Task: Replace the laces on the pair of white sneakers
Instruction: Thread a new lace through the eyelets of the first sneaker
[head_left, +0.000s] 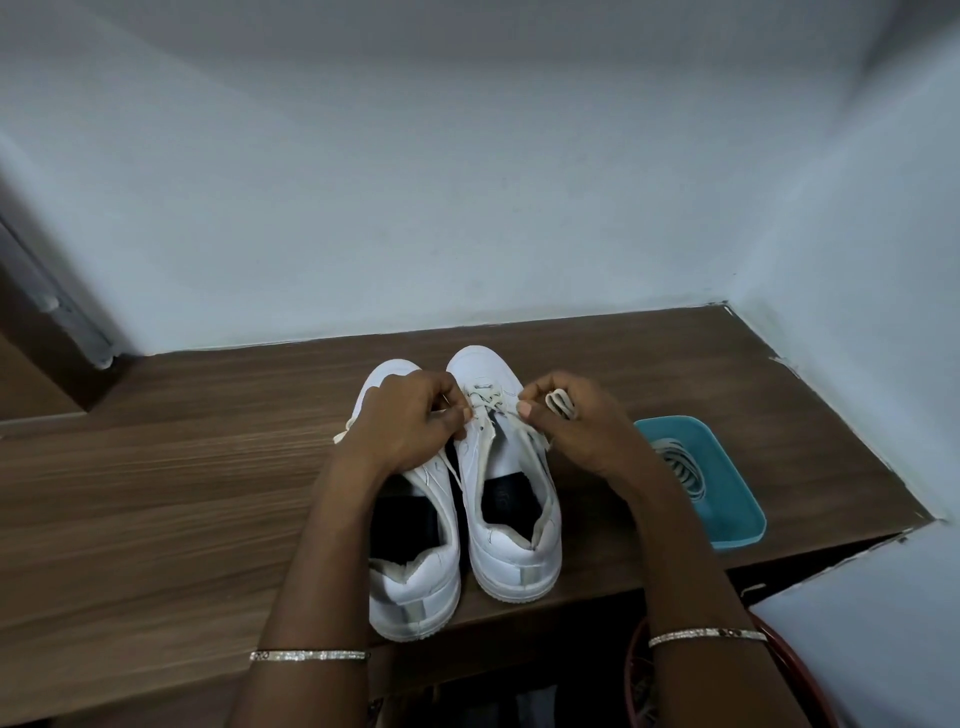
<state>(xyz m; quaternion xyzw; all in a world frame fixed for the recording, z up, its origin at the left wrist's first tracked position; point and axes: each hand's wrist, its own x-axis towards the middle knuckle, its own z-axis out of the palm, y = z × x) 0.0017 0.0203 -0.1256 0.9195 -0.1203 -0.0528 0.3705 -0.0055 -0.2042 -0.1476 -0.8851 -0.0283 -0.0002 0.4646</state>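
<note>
Now we see the pair of white sneakers standing side by side on the wooden worktop, toes toward the wall and heels toward us. The left sneaker stands a little nearer to us than the right sneaker, and the two almost touch.

Both hands work over the front part of the right sneaker. The left hand has its fingers curled, and thumb and forefinger are pressed together on the cream lace at the left row of eyelets. The right hand pinches the same lace at the right row, and its other fingers are clamped on a folded bundle of lace. One loose strand hangs down between the two sneakers, and a cream lace end sticks out beside the left wrist.

On the right, near the right forearm, a teal tray lies on the worktop with coiled laces inside it. Each wrist carries a thin bangle.
</note>
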